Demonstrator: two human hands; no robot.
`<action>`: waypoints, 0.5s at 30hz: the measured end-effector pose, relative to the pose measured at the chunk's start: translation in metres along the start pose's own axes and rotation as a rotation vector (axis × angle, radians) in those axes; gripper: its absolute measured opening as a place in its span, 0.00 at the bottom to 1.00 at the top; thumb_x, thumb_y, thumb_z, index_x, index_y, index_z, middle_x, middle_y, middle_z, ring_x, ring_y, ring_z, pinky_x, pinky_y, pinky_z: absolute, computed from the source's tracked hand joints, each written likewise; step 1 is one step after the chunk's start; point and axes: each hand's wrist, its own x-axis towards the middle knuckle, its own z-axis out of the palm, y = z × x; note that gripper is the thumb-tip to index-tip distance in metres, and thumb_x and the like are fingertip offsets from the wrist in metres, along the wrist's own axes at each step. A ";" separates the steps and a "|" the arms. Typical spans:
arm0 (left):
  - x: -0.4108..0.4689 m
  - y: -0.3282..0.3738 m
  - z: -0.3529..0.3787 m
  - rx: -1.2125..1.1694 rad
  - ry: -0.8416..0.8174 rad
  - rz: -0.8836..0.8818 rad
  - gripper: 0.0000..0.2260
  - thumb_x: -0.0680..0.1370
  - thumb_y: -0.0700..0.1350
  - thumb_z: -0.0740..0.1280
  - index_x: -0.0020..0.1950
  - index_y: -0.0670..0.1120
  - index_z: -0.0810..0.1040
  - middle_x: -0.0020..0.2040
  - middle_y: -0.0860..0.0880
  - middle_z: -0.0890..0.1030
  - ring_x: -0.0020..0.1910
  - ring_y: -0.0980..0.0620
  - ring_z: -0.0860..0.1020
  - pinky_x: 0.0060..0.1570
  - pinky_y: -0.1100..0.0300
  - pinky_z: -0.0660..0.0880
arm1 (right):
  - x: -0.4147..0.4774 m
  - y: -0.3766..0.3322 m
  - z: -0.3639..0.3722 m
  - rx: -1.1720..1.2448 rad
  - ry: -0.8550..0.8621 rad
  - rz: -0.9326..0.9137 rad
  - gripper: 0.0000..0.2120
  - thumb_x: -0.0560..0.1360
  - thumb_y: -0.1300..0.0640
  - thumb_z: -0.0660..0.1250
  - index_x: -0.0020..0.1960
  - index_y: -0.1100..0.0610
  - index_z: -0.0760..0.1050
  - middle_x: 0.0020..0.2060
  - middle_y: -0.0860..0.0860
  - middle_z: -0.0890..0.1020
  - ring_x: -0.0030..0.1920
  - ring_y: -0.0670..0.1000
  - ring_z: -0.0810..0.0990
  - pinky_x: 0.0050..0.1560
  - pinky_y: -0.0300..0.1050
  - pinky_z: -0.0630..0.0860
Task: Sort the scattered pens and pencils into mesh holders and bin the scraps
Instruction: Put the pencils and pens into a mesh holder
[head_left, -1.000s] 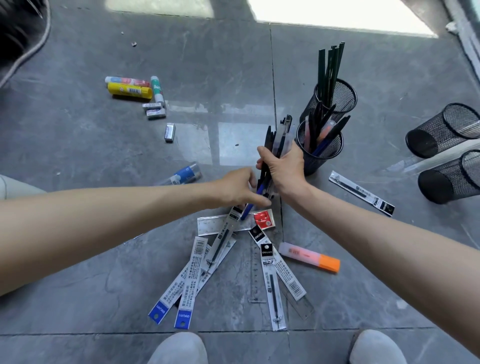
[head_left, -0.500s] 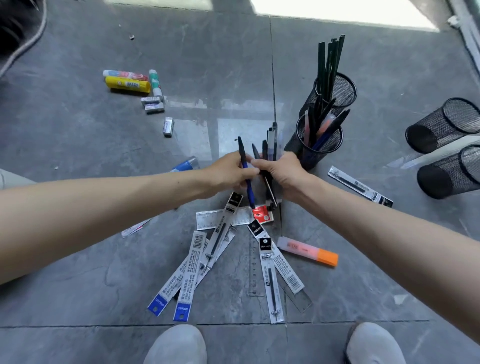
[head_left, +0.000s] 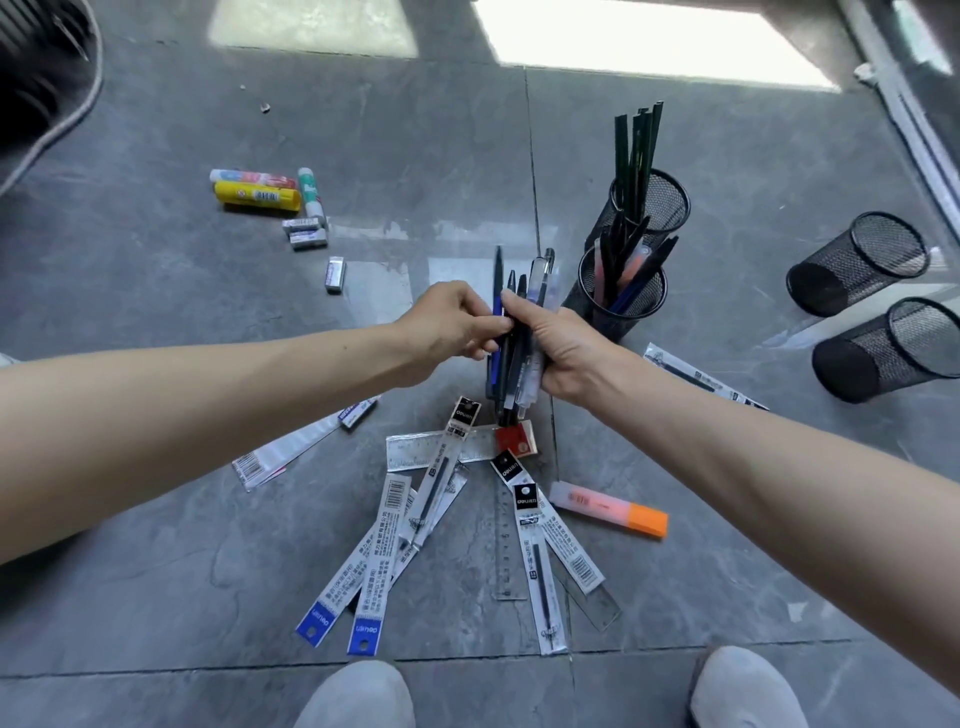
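Observation:
My right hand (head_left: 563, 348) grips a bundle of several pens (head_left: 514, 338), dark and clear-bodied, held upright above the grey floor. My left hand (head_left: 452, 325) pinches a blue pen at the bundle's left side. Just right of the bundle stands a mesh holder (head_left: 618, 306) with pens and a highlighter in it; behind it a second holder (head_left: 654, 208) carries tall dark pencils. Packaged pen refills (head_left: 395, 540) lie fanned on the floor below my hands, with a clear ruler (head_left: 441, 452) and an orange highlighter (head_left: 608, 508).
Two empty mesh holders (head_left: 857, 262) (head_left: 888, 348) lie on their sides at the right. Glue sticks (head_left: 257, 196) and small erasers (head_left: 307, 231) lie at the upper left. Another refill pack (head_left: 696, 375) lies by the right arm. My shoes (head_left: 358, 696) show at the bottom edge.
My left hand lifted a blue pen from the floor and brought it against the bundle in my right hand. The bundle now stands more upright.

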 end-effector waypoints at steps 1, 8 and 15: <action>0.000 0.002 0.000 0.022 -0.003 0.019 0.10 0.75 0.36 0.69 0.40 0.42 0.69 0.30 0.45 0.75 0.24 0.57 0.74 0.25 0.67 0.71 | -0.001 -0.001 0.000 0.009 -0.007 -0.005 0.07 0.76 0.58 0.67 0.42 0.61 0.75 0.29 0.57 0.80 0.26 0.54 0.80 0.28 0.46 0.80; -0.003 0.018 0.004 0.132 -0.068 0.157 0.12 0.73 0.34 0.70 0.37 0.42 0.68 0.31 0.44 0.74 0.26 0.54 0.76 0.27 0.63 0.72 | -0.013 -0.016 -0.005 -0.083 -0.062 -0.103 0.07 0.73 0.64 0.70 0.49 0.67 0.76 0.33 0.59 0.81 0.29 0.57 0.81 0.31 0.46 0.80; 0.012 0.068 0.032 0.033 -0.060 0.276 0.13 0.72 0.32 0.70 0.45 0.43 0.67 0.32 0.46 0.74 0.26 0.52 0.77 0.38 0.54 0.81 | -0.024 -0.066 -0.018 -0.132 0.015 -0.384 0.03 0.71 0.69 0.70 0.41 0.64 0.77 0.29 0.56 0.82 0.28 0.54 0.80 0.28 0.47 0.79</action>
